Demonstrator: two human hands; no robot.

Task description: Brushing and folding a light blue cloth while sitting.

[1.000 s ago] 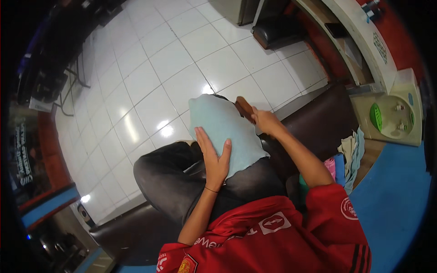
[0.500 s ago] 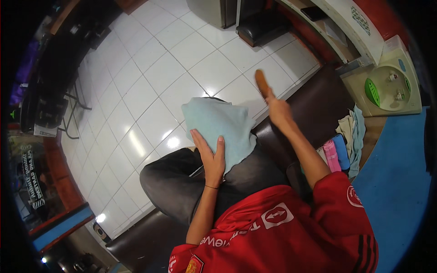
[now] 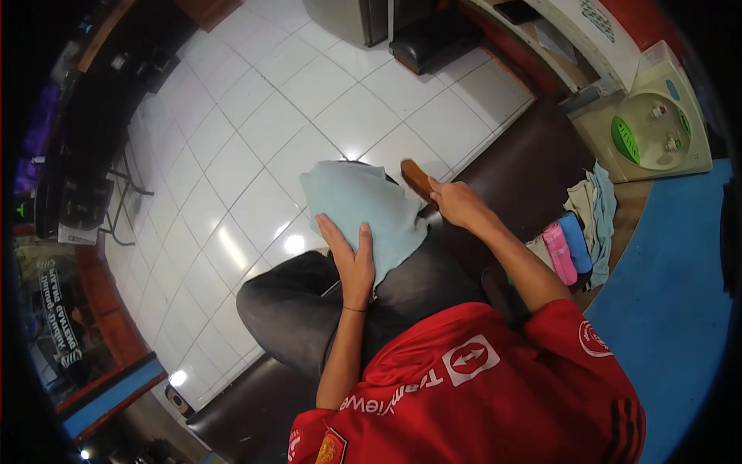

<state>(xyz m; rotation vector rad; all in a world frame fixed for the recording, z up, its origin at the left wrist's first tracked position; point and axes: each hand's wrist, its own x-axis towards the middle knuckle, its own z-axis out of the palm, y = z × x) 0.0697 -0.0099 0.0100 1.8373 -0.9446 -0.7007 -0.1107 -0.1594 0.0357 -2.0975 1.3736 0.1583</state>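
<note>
A light blue cloth is spread over my lap, hanging over a dark object whose edge peeps out at the far side. What the covered object is, I cannot make out. My left hand lies flat on the near part of the cloth, thumb and fingers apart. In my right hand is a brown wooden brush, gripped at its near end. It is tilted, just beyond the cloth's right edge; whether it touches the cloth or the thing beneath is not plain.
I sit on a dark brown bench above a white tiled floor. To the right are folded cloths, a blue surface and a cream water dispenser. A black padded seat stands far off.
My right hand has brought the brush down and to the left, close to the cloth's right edge. My left hand stays spread on the cloth.
</note>
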